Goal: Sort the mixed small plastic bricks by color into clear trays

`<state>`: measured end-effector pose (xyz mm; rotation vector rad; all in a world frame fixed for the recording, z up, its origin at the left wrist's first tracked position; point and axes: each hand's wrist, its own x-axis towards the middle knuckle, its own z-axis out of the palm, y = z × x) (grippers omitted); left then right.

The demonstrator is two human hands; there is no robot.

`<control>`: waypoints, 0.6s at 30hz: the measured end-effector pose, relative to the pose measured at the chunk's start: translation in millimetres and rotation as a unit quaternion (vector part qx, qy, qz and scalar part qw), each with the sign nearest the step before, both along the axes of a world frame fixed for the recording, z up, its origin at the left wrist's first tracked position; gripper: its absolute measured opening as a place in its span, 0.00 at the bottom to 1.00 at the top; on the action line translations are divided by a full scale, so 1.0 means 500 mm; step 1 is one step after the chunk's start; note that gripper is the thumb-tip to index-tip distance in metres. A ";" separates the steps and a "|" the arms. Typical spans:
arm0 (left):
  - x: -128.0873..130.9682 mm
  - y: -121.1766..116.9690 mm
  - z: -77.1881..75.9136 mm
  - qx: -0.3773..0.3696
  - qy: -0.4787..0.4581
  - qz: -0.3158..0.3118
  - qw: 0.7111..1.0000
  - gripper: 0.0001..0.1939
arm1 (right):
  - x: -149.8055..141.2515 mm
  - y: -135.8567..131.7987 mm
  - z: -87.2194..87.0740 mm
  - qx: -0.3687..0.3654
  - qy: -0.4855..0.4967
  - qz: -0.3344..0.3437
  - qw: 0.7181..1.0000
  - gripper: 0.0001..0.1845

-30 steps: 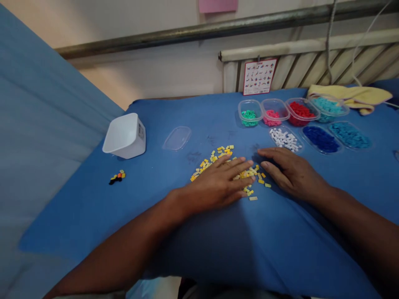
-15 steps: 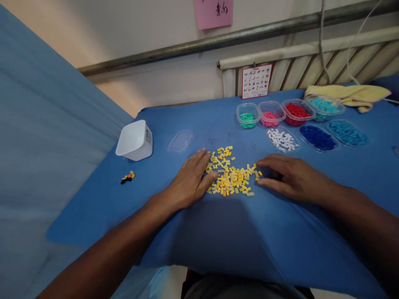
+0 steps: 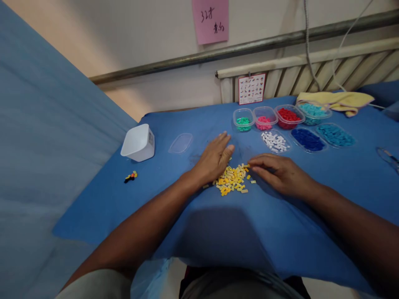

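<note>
Small yellow toy bricks [image 3: 231, 181] lie in a loose heap on the blue cloth-covered table, in several shades from pale to deep yellow. My left hand [image 3: 215, 160] is flat, palm down, with fingers stretched out over the heap's left and far side, hiding part of it. At the heap's right edge rests my right hand [image 3: 279, 172]. Its fingers curve and the thumb sits a little below them, with a small gap between. The fingertips touch or nearly touch a yellow brick at the edge. A few bricks lie apart from the heap.
Clear tubs of green bricks [image 3: 243, 121], pink bricks [image 3: 264, 121], red bricks [image 3: 288, 115] and turquoise bricks [image 3: 312, 110] stand at the back. In front lie white bricks [image 3: 276, 141], dark blue bricks [image 3: 308, 139] and blue bricks [image 3: 335, 135] on lids. Leftward are a white box [image 3: 139, 143] and a lid [image 3: 181, 143].
My left hand has swept right and away from me, drawing the spread bricks into a tighter heap. My right hand's thumb and fingers have come closer together. The view has tilted slightly.
</note>
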<state>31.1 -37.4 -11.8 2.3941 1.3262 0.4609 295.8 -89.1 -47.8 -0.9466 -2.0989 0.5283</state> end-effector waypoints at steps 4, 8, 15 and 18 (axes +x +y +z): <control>0.018 -0.064 -0.007 -0.016 0.129 -0.148 0.980 0.43 | 0.021 0.017 -0.019 0.027 0.021 -0.073 0.997 0.12; 0.008 -0.124 -0.016 0.005 0.193 -0.172 0.966 0.42 | 0.029 0.024 -0.033 0.031 0.004 -0.075 0.997 0.13; -0.033 -0.138 0.011 0.029 0.233 -0.034 0.972 0.42 | 0.014 0.010 -0.013 0.032 -0.040 -0.004 0.999 0.14; -0.012 -0.151 0.004 -0.007 0.201 -0.072 0.977 0.45 | 0.011 0.004 -0.010 0.033 -0.047 0.059 0.997 0.14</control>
